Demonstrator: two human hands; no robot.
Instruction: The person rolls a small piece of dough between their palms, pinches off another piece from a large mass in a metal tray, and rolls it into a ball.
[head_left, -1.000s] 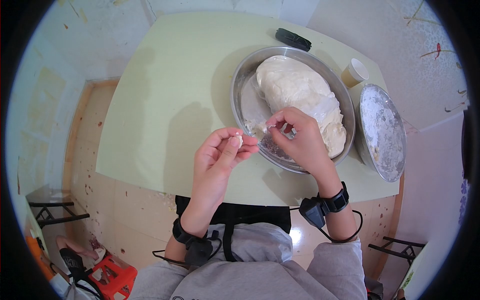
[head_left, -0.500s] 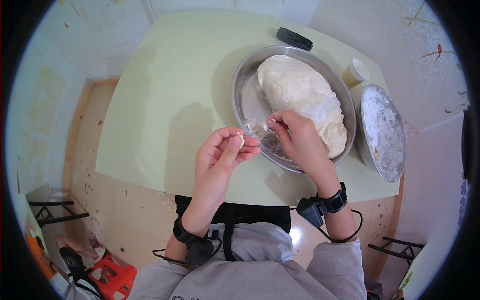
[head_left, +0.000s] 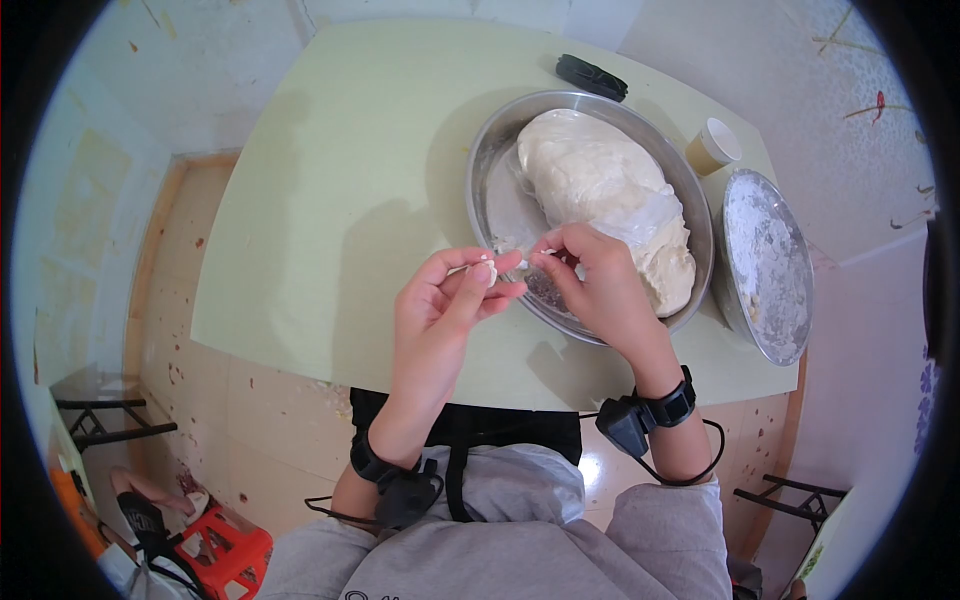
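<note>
A large mass of white dough (head_left: 600,175) lies in a wide metal basin (head_left: 480,185) on the pale green table (head_left: 300,200). Left of the basin's lower rim, my left hand (head_left: 445,300) pinches a small white dough piece (head_left: 489,270) between thumb and fingers. My right hand (head_left: 590,275) is over the basin's lower left part, thumb and index finger pressed together on a tiny white bit of dough. The fingertips of both hands are close together; whether they touch is hard to tell. Some dough residue sticks to the basin's inside near them.
A second metal basin (head_left: 765,265), dusted with white flour, stands at the right. Behind it is a paper cup (head_left: 713,147). A black object (head_left: 591,77) lies at the back edge. At lower left, a person's leg (head_left: 150,490) shows beside a red stool (head_left: 228,555).
My right hand's fingertips have moved slightly left and down, and my left hand has shifted slightly right and up, so the fingertips are closer together. The basins have not visibly moved.
</note>
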